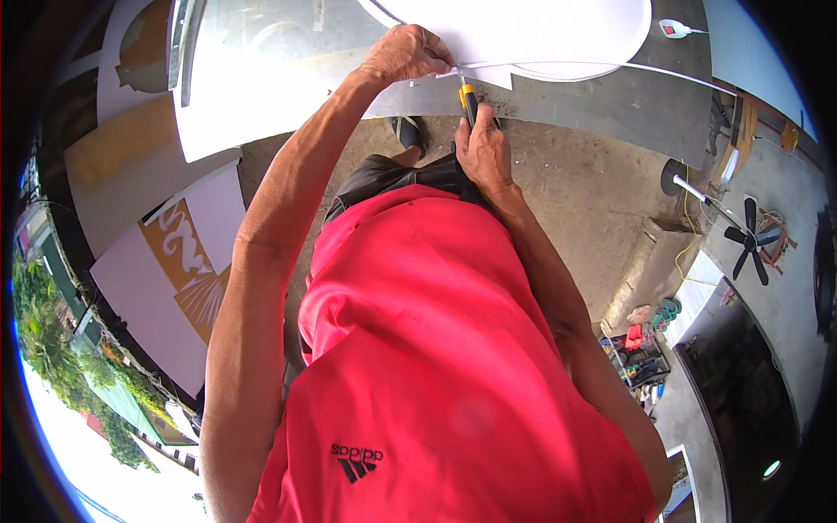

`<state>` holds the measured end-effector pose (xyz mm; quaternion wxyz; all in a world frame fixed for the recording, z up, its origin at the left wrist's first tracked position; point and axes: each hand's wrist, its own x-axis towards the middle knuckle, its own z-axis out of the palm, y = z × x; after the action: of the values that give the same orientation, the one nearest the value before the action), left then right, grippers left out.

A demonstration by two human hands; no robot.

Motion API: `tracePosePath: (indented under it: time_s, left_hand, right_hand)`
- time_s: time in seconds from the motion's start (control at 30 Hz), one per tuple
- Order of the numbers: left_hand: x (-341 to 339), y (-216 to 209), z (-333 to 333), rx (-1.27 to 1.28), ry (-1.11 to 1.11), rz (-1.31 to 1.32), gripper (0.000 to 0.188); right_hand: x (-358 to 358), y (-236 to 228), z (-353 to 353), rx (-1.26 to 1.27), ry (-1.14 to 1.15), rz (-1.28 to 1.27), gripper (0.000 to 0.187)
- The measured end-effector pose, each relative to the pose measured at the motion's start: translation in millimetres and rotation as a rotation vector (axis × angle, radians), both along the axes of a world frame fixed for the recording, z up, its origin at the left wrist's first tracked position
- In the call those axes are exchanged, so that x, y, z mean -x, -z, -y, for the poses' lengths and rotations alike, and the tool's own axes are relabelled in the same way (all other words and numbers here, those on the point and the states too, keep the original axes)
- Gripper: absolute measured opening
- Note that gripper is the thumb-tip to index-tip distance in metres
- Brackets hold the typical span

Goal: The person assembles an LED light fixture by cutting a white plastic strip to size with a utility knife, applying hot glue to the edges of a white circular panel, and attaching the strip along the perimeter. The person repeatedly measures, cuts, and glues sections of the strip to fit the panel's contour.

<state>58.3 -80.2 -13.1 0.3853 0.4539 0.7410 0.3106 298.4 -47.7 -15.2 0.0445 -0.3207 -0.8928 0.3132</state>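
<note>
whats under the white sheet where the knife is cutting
Under the white sheet lies a grey metal-looking table. The left hand presses the sheet down and the right hand holds the yellow-and-black knife. What lies beneath the sheet's middle is covered.

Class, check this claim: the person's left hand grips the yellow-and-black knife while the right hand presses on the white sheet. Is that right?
The hands are swapped. In the head view the right hand grips the yellow-and-black knife, while the left hand presses on the white sheet.
</note>
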Motion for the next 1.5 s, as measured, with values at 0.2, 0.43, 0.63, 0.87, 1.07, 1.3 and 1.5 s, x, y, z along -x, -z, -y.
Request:
tracePosePath:
  time_s: [0.2,0.43,0.63,0.87,1.07,1.3,1.5]
  left_hand:
    - [-1,0,-1,-0.005,-0.001,-0.014,0.020]
    - [-1,-2,-1,0.013,-0.009,-0.001,0.020]
    - [0,2,0,-0.010,-0.015,0.005,0.020]
    - [-2,-4,-2,0.021,-0.015,-0.012,0.021]
    - [-1,0,0,0.011,-0.014,-0.028,0.020]
    - [-2,-3,-2,0.015,-0.031,-0.021,0.023]
    - [-3,-1,-1,0.028,-0.065,-0.027,0.031]
  right_hand:
    - [5,-5,5,-0.033,0.015,0.022,0.028]
    - [8,-10,8,-0.071,0.019,0.072,0.029]
    - [8,-12,8,-0.081,0.006,0.068,0.030]
    - [10,-8,11,-0.148,0.014,0.176,0.034]
    - [13,-9,11,-0.170,-0.014,0.236,0.032]
    - [13,4,11,-0.182,-0.008,0.271,0.030]
    - [14,-3,8,-0.113,-0.013,0.303,0.031]
